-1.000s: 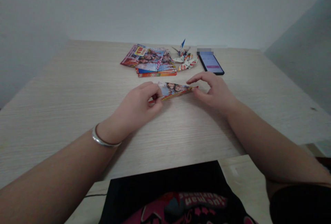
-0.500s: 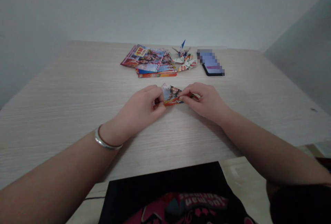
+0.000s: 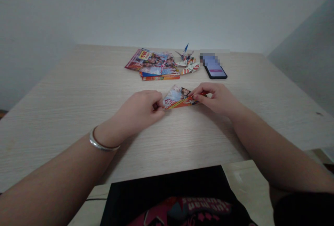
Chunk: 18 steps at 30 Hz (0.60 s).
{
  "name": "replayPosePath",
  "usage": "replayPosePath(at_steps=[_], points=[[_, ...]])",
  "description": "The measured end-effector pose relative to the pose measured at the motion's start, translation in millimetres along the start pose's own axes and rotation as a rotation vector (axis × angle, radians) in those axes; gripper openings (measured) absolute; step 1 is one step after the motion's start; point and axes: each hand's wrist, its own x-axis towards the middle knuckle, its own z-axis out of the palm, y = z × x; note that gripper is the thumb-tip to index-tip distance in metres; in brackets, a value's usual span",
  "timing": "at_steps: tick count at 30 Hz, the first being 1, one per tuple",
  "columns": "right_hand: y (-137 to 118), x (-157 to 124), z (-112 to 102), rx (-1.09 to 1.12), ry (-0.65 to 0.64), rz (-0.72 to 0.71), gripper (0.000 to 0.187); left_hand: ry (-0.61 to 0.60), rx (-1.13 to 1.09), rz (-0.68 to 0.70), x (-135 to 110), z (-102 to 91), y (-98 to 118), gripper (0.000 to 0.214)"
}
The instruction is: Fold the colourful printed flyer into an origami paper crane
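A folded piece of colourful printed paper (image 3: 179, 99) lies on the pale wooden table (image 3: 78, 90) between my hands. My left hand (image 3: 139, 109), with a silver bangle on the wrist, pinches the paper's left tip with closed fingers. My right hand (image 3: 217, 97) pinches its right end, fingers closed on the red edge. The paper is opened into a wide triangle shape, slightly lifted at the top.
Farther back lie a stack of colourful printed sheets (image 3: 153, 65), several folded paper cranes (image 3: 188, 62) and a black phone (image 3: 215, 69) with its screen lit. A white wall stands behind the table. The near table edge is by my lap.
The paper was a long thin strip; my right hand came in and gripped its end, and the paper has now opened into a wider triangle. The view shifted slightly.
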Motion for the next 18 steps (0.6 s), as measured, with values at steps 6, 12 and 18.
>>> replayPosePath(at_steps=[6, 12, 18], points=[[15.5, 1.0, -12.2, -0.016, 0.043, 0.071, 0.014, -0.037, 0.073, -0.009, 1.0, -3.9, -6.2, 0.016], [28.1, 5.9, -13.0, -0.008, 0.004, -0.076, 0.013, 0.113, 0.072, -0.028, 0.9, -1.8, -20.4, 0.011], [25.4, 6.3, -7.2, -0.041, -0.116, -0.260, 0.014, 0.122, 0.031, 0.209, 1.6, 2.4, -20.8, 0.030]])
